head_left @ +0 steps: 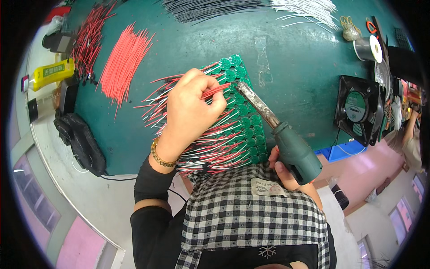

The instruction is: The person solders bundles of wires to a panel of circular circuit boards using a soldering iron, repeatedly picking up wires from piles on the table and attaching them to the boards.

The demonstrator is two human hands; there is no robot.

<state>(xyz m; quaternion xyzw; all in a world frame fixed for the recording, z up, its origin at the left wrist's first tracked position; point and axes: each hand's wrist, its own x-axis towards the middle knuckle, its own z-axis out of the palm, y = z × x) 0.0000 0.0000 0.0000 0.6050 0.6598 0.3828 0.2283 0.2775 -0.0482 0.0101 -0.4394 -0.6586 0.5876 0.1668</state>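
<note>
My left hand [188, 101] reaches over a panel of small round green circuit boards [253, 139], pinching several red wires [219, 91] between thumb and fingers. Their ends point at a board near the panel's far part. A soldering iron [295, 152] with a thick dark green handle is gripped in my right hand [286, 174], partly hidden beneath the handle. The iron's tip is right by the wire ends; whether it touches them I cannot tell. Red, white and black wires [215, 150] fan out leftward from the boards, under my left hand and wrist.
Loose red wires [125, 65] lie at the left, black wires [210, 8] and white wires [307, 11] at the far edge. A fan [358, 110] and a wire spool [368, 48] stand right. A yellow bottle [51, 74] and a black pouch [80, 143] sit left.
</note>
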